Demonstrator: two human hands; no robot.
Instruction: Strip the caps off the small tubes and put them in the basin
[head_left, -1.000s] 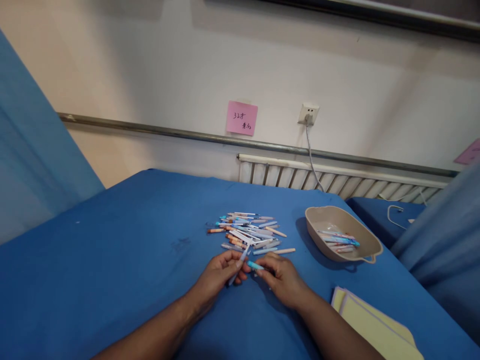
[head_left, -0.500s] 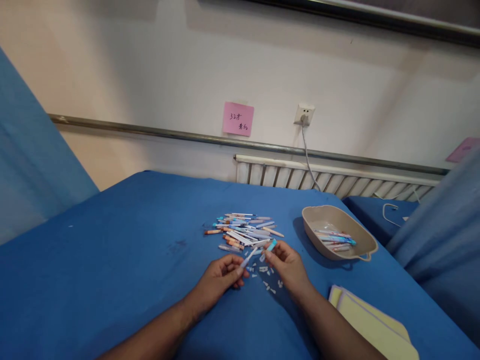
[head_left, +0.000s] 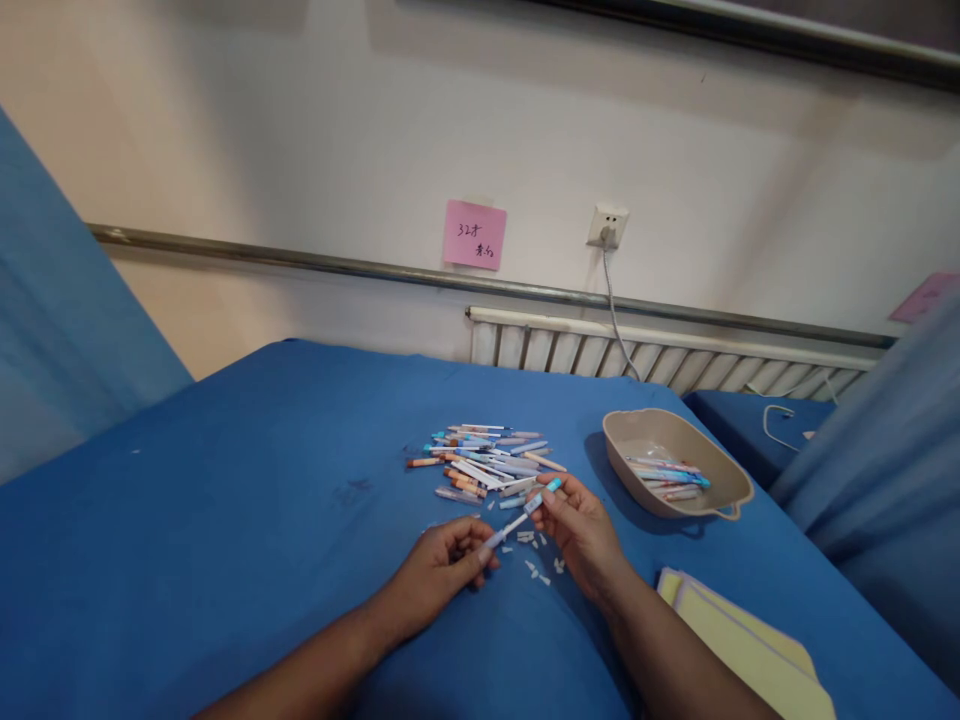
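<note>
My left hand (head_left: 442, 565) pinches a pale blue pen barrel (head_left: 493, 541), from which a thin white refill (head_left: 516, 524) sticks out up and to the right. The refill's far end meets the upper pen barrel (head_left: 534, 503), which has a turquoise end and sits between the thumb and fingers of my right hand (head_left: 585, 530). Whether the refill is inside it I cannot tell. Just beyond both hands lies a pile of pen parts (head_left: 487, 462), with barrels and white refills mixed. Small white plastic pieces (head_left: 534, 571) are scattered on the blue cloth below the pen.
To the right stands a beige basin (head_left: 619, 462) with several pens (head_left: 667, 478) in it. Yellow sheets or cloths (head_left: 742, 640) lie near my right forearm. A radiator (head_left: 570, 350) and a plugged-in cable (head_left: 613, 300) are behind the blue-covered table (head_left: 262, 520).
The two pen parts have come into line, and the white refill now reaches the upper barrel in my right hand. Before, its tip was apart from that barrel.
</note>
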